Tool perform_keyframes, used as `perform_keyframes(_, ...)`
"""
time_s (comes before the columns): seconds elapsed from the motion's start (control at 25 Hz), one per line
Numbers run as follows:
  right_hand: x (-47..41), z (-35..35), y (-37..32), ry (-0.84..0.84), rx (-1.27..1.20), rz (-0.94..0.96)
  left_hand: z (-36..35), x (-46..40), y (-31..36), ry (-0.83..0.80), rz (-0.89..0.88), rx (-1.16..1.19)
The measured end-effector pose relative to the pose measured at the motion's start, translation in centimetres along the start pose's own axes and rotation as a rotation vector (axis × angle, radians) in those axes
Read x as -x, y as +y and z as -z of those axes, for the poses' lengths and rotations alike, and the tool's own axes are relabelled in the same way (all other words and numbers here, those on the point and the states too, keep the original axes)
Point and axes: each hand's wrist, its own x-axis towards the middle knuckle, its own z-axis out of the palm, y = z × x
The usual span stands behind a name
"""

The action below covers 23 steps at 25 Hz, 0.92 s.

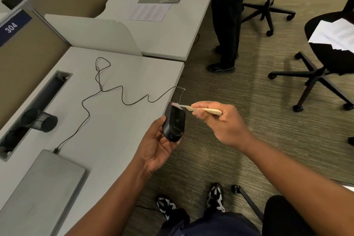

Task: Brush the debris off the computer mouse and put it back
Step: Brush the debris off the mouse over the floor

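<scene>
My left hand holds a black wired computer mouse in the air, just past the right edge of the grey desk. My right hand grips a small wooden-handled brush, and its pale bristle tip touches the front end of the mouse. The mouse's thin black cable snakes back across the desk to a closed grey laptop at the near left.
A black mesh cup lies on its side by the desk's cable slot. Another person stands by the far desk. Black office chairs with papers stand on the carpet at right. My feet are below.
</scene>
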Motion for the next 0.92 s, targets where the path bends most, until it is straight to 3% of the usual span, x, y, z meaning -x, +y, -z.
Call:
perform_keyframes(0.24, 0.2, 1.4, 1.0, -0.004, 0.107, -0.072, 0.1, -0.1, 0.0, -0.003, -0.023, -0.013)
perform_keyframes(0.36, 0.3, 1.1, 0.6, 0.068, -0.024, -0.042, 0.2, -0.2, 0.0, 0.0, -0.02, -0.012)
perform_keyframes(0.48, 0.4, 0.3, -0.3, 0.025, -0.104, 0.022, 0.2, -0.1, -0.2, 0.009, -0.018, -0.045)
perform_keyframes(0.76, 0.5, 1.3, 1.9, -0.084, 0.121, -0.162, 0.7, 0.1, 0.7, 0.005, -0.044, -0.027)
perform_keyframes(0.92, 0.9, 0.5, 1.3, 0.035, -0.002, -0.093, 0.6, 0.0, 0.6, 0.019, -0.047, -0.04)
